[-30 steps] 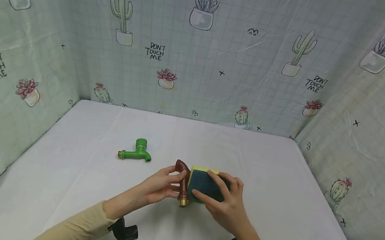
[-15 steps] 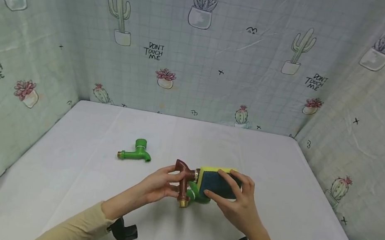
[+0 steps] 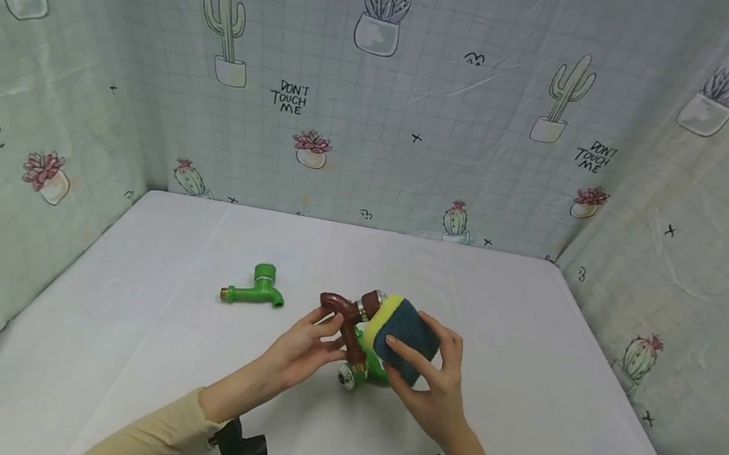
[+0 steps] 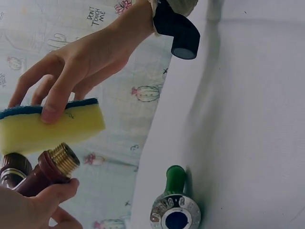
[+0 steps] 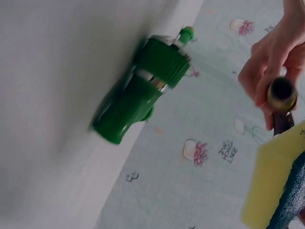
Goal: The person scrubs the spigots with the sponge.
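A brown tap (image 3: 356, 347) with a brass threaded end is held up over the table by my left hand (image 3: 296, 350), thumb and fingers round its body. My right hand (image 3: 437, 390) grips a sponge (image 3: 410, 338), yellow on one side and dark blue on the scouring side. The yellow face (image 4: 57, 133) lies against the tap's handle end in the left wrist view. Beneath the brown tap, a green tap (image 5: 131, 107) with a silver-ringed cap rests on the table, partly hidden from the head camera.
Further back on the left lies a second green tap (image 3: 259, 292) with a brass end. The white table (image 3: 167, 387) is bordered by cactus-print cloth (image 3: 421, 93). Black curved pieces (image 3: 243, 449) sit at both wrists.
The brown tap has been tilted, its handle end rising and its brass end turning away from the head camera. The sponge went right, then back left, and is now slanted. More of the near green tap shows.
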A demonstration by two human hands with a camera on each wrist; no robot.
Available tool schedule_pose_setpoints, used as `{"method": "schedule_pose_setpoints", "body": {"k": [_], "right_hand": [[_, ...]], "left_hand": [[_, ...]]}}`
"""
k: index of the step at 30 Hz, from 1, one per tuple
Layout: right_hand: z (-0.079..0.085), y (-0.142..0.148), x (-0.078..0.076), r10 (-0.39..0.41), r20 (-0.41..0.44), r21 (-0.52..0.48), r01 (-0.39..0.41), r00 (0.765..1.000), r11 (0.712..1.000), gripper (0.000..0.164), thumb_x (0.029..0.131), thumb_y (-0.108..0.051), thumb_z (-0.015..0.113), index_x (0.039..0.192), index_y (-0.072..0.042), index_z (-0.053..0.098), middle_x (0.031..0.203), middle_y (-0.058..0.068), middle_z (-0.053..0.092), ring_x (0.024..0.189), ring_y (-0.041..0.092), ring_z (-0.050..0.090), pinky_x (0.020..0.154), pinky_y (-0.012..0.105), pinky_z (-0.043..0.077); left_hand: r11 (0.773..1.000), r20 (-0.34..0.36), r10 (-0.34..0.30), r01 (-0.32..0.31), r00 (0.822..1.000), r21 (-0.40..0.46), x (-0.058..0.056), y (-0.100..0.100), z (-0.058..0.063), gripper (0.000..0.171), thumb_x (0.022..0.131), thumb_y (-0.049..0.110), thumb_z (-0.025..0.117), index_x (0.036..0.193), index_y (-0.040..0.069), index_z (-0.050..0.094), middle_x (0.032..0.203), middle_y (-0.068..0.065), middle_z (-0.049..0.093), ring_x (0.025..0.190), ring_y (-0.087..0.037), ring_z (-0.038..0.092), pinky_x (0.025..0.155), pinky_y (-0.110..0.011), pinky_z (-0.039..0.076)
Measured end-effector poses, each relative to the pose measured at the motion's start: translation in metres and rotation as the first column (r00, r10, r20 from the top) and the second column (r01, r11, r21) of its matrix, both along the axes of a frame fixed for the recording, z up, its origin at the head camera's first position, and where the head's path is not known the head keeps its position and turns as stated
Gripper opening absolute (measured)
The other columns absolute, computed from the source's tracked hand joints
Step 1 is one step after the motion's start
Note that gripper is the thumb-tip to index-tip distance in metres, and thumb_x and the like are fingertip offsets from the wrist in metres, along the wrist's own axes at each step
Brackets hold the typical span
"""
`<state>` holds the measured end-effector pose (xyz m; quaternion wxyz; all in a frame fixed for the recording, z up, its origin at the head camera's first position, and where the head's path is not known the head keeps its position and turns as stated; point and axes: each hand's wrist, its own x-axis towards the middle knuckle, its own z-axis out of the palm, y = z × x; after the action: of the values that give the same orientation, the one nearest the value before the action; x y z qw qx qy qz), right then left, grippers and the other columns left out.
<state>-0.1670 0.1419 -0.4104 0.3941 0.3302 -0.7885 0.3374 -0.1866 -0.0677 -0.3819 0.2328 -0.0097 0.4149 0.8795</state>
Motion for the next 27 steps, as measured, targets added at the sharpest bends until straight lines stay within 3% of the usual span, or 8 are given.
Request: {"method": "schedule_pose_setpoints", "body": {"k": [4, 8, 11, 15, 21, 27], "right_hand": [[0.001, -0.006, 0.003, -0.016, 0.081, 0.013, 0.014, 0.997, 1.000, 0.031, 0.083, -0.040, 0.058, 0.108, -0.024, 0.064, 0.130, 0.019, 0.042, 0.111, 0.028, 0.035, 0.079, 0.044, 0.043], [0.000, -0.008, 0.004, -0.033, 0.164, 0.065, 0.023, 0.986, 0.998, 0.032, 0.080, -0.038, 0.064, 0.110, -0.027, 0.063, 0.130, 0.016, 0.043, 0.108, 0.025, 0.036, 0.076, 0.046, 0.046], [0.001, -0.009, 0.004, -0.026, 0.196, 0.058, 0.015, 0.980, 0.998, 0.038, 0.073, -0.026, 0.072, 0.111, -0.025, 0.063, 0.130, 0.015, 0.043, 0.107, 0.025, 0.037, 0.076, 0.042, 0.046], [0.005, -0.014, 0.002, -0.028, 0.229, 0.036, 0.020, 0.973, 0.999, 0.045, 0.069, -0.015, 0.074, 0.111, -0.025, 0.062, 0.130, 0.013, 0.044, 0.108, 0.025, 0.037, 0.076, 0.041, 0.045], [0.012, -0.007, -0.001, -0.063, 0.191, 0.151, 0.034, 0.980, 0.988, 0.041, 0.071, -0.022, 0.072, 0.111, -0.027, 0.062, 0.126, 0.016, 0.047, 0.103, 0.026, 0.039, 0.078, 0.048, 0.040], [0.025, 0.004, -0.003, -0.082, 0.163, 0.304, 0.029, 0.983, 0.952, 0.043, 0.070, -0.025, 0.072, 0.111, -0.033, 0.061, 0.124, 0.013, 0.049, 0.099, 0.024, 0.041, 0.074, 0.044, 0.037]], "left_hand": [[0.996, 0.005, 0.074, -0.074, 0.997, 0.047, 0.000, -0.001, 0.000, 0.029, 0.095, 0.011, 0.039, 0.124, 0.017, 0.035, 0.120, 0.000, 0.040, 0.108, -0.019, 0.040, 0.103, -0.055, 0.029], [0.992, -0.019, 0.124, -0.124, 0.992, 0.032, -0.002, -0.004, -0.001, 0.025, 0.095, 0.009, 0.038, 0.119, 0.018, 0.039, 0.118, 0.000, 0.043, 0.101, -0.015, 0.048, 0.097, -0.061, 0.031], [0.994, -0.053, 0.108, -0.108, 0.993, 0.010, -0.003, -0.005, -0.002, 0.030, 0.095, 0.007, 0.037, 0.124, 0.017, 0.034, 0.129, -0.006, 0.038, 0.114, -0.024, 0.047, 0.096, -0.062, 0.031], [0.996, -0.100, 0.089, -0.090, 0.991, -0.007, -0.001, -0.005, -0.008, 0.034, 0.094, 0.005, 0.038, 0.124, 0.018, 0.029, 0.138, -0.015, 0.028, 0.128, -0.034, 0.034, 0.096, -0.061, 0.033], [0.996, -0.149, 0.052, -0.061, 0.987, -0.060, 0.002, -0.008, -0.016, 0.020, 0.092, 0.000, 0.042, 0.102, 0.017, 0.040, 0.119, -0.009, 0.044, 0.107, -0.022, 0.055, 0.090, -0.057, 0.041], [0.998, -0.175, 0.014, -0.024, 0.984, -0.052, 0.001, -0.010, -0.014, 0.014, 0.093, 0.004, 0.043, 0.090, 0.017, 0.042, 0.108, -0.002, 0.052, 0.100, -0.020, 0.059, 0.089, -0.056, 0.042]]}}
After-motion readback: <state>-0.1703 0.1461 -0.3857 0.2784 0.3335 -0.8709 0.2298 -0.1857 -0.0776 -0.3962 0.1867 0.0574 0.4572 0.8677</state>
